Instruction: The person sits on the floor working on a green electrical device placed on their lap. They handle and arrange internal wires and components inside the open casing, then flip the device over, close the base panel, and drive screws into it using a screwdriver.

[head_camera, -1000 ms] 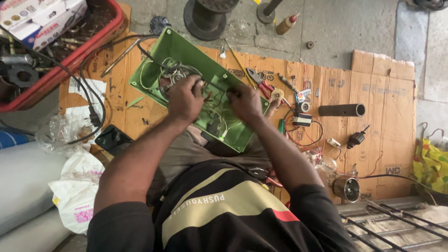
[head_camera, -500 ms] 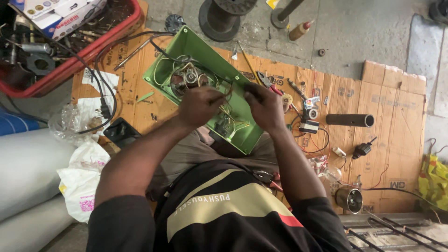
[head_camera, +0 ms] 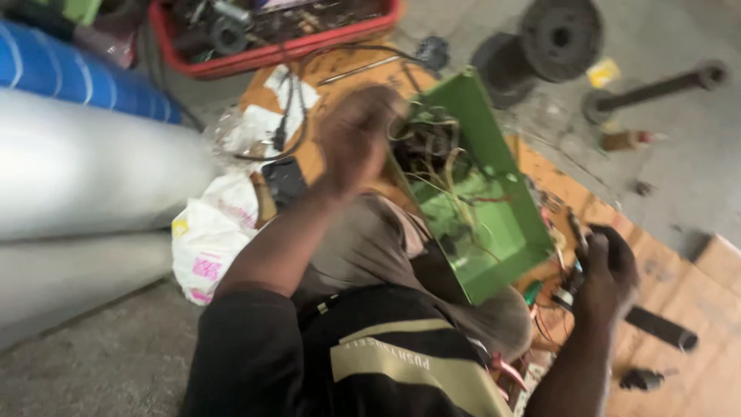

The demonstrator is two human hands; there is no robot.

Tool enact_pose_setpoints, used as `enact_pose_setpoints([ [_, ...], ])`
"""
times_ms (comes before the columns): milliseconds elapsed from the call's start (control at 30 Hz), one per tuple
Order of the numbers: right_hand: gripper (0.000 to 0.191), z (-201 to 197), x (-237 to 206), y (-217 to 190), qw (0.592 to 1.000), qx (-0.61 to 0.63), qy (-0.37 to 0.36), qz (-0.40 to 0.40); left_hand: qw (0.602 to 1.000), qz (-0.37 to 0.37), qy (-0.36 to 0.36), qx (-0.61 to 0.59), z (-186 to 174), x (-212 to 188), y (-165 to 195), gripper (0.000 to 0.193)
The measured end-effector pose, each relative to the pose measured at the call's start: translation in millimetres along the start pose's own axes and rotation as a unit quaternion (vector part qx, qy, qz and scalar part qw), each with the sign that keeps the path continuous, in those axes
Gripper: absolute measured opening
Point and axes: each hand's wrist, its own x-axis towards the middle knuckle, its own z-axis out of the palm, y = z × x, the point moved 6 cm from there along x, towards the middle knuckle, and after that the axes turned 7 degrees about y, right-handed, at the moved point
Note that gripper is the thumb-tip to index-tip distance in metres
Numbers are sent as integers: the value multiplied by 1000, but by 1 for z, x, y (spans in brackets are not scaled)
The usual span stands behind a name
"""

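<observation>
A green metal box (head_camera: 494, 224) full of tangled wires lies tilted across my lap, its open side up. My left hand (head_camera: 356, 139), blurred by motion, is at the box's upper left corner and grips its edge next to the wire bundle (head_camera: 428, 143). My right hand (head_camera: 610, 270) is off the box to its right, over the cardboard (head_camera: 687, 286). Its fingers are closed around a small dark tool (head_camera: 579, 232), near loose red wires and small parts.
A red crate (head_camera: 270, 46) of metal parts stands at the back. Blue and grey cylinders (head_camera: 85, 162) lie on the left, with a white plastic bag (head_camera: 212, 232) and a black phone (head_camera: 284, 179) beside them. Dark spools (head_camera: 559, 38), a rod (head_camera: 656, 86) and a black tube (head_camera: 660, 328) lie around.
The view has swung left and closer. My right hand left the box and moved right onto the cardboard. My left hand shifted to the box's corner and the box now tilts.
</observation>
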Motion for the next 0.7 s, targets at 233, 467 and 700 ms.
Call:
enact_pose_setpoints([
  [233, 37, 28, 3, 40, 985, 26, -160, 53, 886, -206, 348, 229, -247, 121, -84, 36],
  [467, 35, 23, 6, 66, 960, -176, -204, -78, 780, -259, 490, -291, -322, 163, -145, 51],
  [700, 45, 60, 10, 76, 929, -83, -324, 161, 885, -296, 211, -291, -278, 224, -131, 65],
])
